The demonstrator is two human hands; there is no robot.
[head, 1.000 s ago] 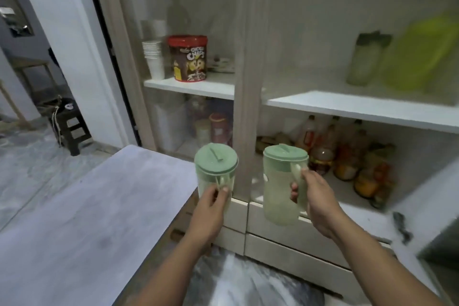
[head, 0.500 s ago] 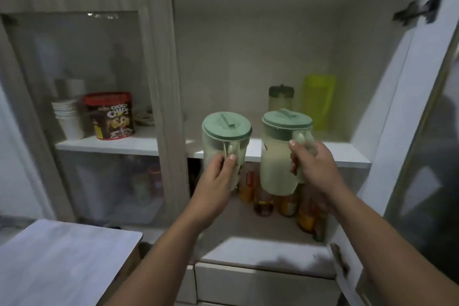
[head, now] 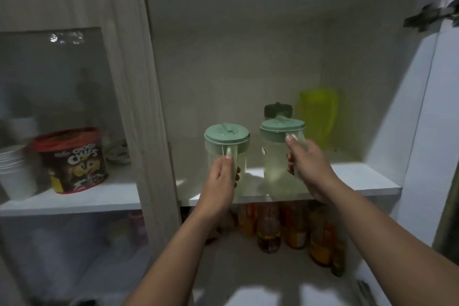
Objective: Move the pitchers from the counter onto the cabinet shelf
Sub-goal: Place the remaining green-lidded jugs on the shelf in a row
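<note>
From the head view, the person is standing at the open cabinet, holding two pitchers at the front edge of the shelf (head: 367,176). The left hand (head: 219,181) is wrapping its fingers round the handle of the left pitcher (head: 226,149); the right hand (head: 310,169) is clamping the handle of the right pitcher (head: 279,156). Both bases are sitting behind the hands and the shelf lip, so I cannot tell if they are resting on the board or hovering just above it.

Half a second ago the pitchers were hanging in front of the shelf edge, lower; now they are reaching over it.

Behind them are standing one dark-lidded jar (head: 277,109), half hidden, and one yellow-green jug (head: 319,114). Behind the glass on the left are blurring one cereal tub (head: 72,159) and a cup stack (head: 15,171). Below, several bottles (head: 269,228) are crowding together, too smeared to count.
</note>
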